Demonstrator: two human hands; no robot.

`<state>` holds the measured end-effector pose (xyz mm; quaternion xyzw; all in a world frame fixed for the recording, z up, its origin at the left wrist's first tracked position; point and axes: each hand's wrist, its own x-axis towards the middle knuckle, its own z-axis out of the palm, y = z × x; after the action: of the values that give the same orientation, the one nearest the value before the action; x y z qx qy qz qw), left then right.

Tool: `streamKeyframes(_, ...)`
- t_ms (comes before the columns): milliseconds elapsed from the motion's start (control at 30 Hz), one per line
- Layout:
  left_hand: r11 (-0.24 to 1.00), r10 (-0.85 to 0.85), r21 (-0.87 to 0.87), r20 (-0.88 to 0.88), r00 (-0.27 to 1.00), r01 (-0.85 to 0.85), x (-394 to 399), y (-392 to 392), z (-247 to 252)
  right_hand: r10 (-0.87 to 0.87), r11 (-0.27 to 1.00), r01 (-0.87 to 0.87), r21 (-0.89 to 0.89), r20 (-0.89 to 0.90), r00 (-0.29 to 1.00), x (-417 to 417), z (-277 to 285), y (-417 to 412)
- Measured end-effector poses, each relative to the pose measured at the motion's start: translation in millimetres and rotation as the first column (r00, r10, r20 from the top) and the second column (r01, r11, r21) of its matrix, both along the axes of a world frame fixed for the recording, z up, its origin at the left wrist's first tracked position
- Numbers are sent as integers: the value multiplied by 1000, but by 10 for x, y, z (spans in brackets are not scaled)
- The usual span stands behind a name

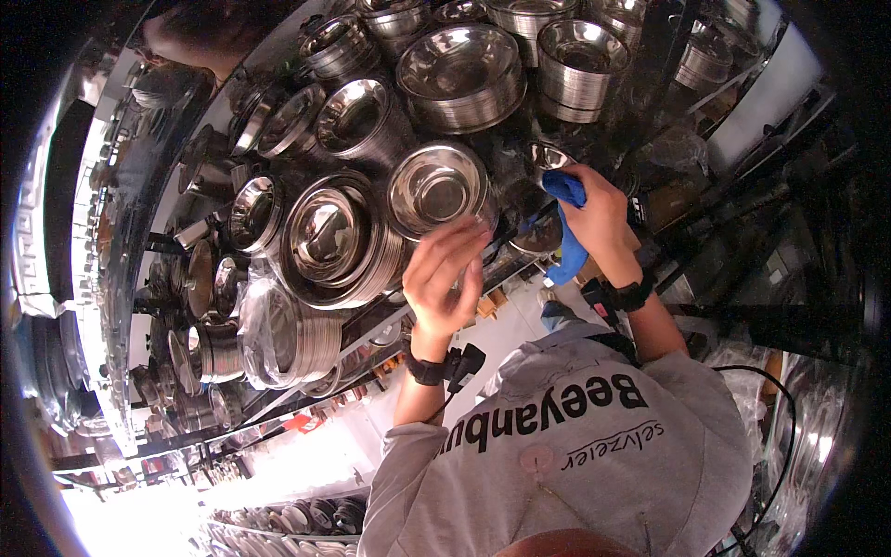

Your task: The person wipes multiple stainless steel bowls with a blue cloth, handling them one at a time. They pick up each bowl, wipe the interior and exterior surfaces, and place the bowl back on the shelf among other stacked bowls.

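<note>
My left hand (445, 278) is raised with curved fingers, thumb apart, and nothing visible in it. Its fingertips overlap the near rim of a shiny steel bowl (437, 182) on top of a stack; whether they touch is unclear. My right hand (600, 216) grips a blue cloth (572, 244), part bunched at the fingers and part hanging below. Just beyond those fingers, a small steel bowl or dish (550, 156) shows, partly hidden; contact with it cannot be told. Left of my left hand stands a stack of wide steel basins (376, 275) with a smaller bowl (326, 240) inside.
More stacks of steel basins (463, 104) and deep bowls (581, 87) crowd the shelf's far side. Plastic-wrapped steelware (268, 334) stands at the left. A dark shelf edge (369, 317) runs below the stacks. Part of another person (202, 42) shows at upper left.
</note>
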<state>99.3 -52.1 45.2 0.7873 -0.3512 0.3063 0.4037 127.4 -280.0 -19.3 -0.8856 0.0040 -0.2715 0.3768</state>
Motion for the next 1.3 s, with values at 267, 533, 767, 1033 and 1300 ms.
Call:
streamKeyframes(267, 951, -229, -305, -590, 775, 48, -363, 117, -185, 242, 962, -273, 2, 454, 858, -502, 260, 32)
streamKeyframes(533, 427, -636, -804, -593, 494, -415, -743, 263, -302, 705, 709, -541, -453, 420, 571, -997, 407, 753)
streamKeyframes(767, 149, -639, -922, -366, 677, -357, -1319, 825, -873, 864, 494, -869, -21, 116, 489, -1316, 112, 1265)
streamKeyframes(1033, 122, -462, -811, -556, 691, -572, -2072, 1115, -892, 842, 495, -850, 183, 143, 521, -1690, 52, 1820)
streamKeyframes(1300, 399, -301, -764, -632, 714, -508, -2770, 1279, -927, 824, 542, -786, 297, -2, 567, -2314, -30, 2349)
